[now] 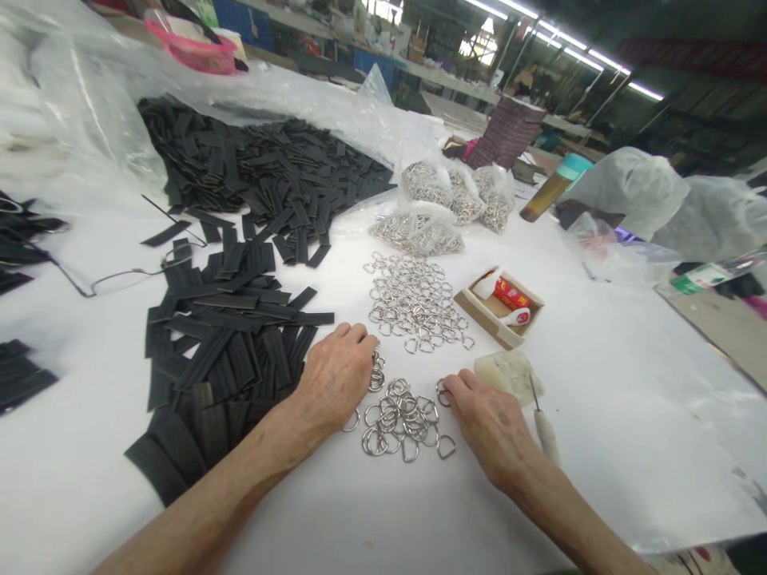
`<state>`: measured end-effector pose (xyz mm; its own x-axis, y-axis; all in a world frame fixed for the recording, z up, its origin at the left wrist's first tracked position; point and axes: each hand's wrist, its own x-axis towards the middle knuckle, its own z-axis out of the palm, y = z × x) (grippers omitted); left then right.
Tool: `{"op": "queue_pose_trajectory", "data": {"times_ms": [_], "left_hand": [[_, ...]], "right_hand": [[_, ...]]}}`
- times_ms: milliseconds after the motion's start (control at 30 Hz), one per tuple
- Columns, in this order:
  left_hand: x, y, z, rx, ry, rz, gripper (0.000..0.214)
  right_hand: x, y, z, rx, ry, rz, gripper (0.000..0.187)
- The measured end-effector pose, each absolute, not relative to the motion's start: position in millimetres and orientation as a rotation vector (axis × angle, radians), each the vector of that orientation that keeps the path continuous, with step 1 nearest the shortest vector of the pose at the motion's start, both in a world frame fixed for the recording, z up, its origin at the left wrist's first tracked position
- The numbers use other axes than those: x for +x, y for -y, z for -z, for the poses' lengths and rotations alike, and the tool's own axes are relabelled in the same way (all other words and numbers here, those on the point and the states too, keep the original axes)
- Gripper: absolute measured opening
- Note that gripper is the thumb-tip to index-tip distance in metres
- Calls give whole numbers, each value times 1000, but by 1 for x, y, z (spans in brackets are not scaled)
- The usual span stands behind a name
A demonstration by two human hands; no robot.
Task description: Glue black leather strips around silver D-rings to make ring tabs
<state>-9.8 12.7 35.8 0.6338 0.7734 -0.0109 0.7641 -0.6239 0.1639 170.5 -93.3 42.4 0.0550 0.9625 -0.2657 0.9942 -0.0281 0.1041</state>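
A small heap of metal D-rings (400, 419) lies on the white table between my hands. My left hand (335, 374) rests at its left edge with fingers curled round a few stacked rings. My right hand (488, 419) lies at its right edge, fingertips pinched on one ring (442, 391). A larger spread of D-rings (416, 302) lies just beyond. Black strips (228, 351) are piled left of my left hand.
A big heap of black strips (269, 172) sits further back on clear plastic. Bags of rings (459, 196), a small cardboard box (500, 307), a whitish lump (509, 371), an awl-like tool (544, 427), eyeglasses (129, 275) and a bottle (554, 188) surround the work area.
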Motion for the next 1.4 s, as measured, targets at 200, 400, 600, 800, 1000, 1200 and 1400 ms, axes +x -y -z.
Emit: {"op": "queue_pose_trajectory", "data": {"times_ms": [200, 400, 600, 800, 1000, 1200, 1400], "left_hand": [[-12, -11, -34, 2679, -1278, -109, 20], [-11, -10, -39, 2669, -1258, -112, 21], [-12, -11, -43, 2648, -1259, -129, 23], [-12, -10, -48, 2666, -1243, -284, 24], [2, -1, -69, 2658, -1271, -148, 34], [20, -32, -66, 2588, -1294, 57, 89], [31, -69, -39, 2551, -1239, 128, 121]], "right_hand": [[164, 67, -35, 2097, -1980, 89, 20], [158, 43, -39, 2118, -1993, 58, 21], [155, 53, -51, 2178, -1960, 33, 20], [180, 44, -71, 2249, -1878, 80, 21], [195, 24, -68, 2183, -1894, 256, 52], [195, 17, -62, 2208, -1817, 297, 35], [200, 11, -64, 2273, -1739, 295, 36]]}}
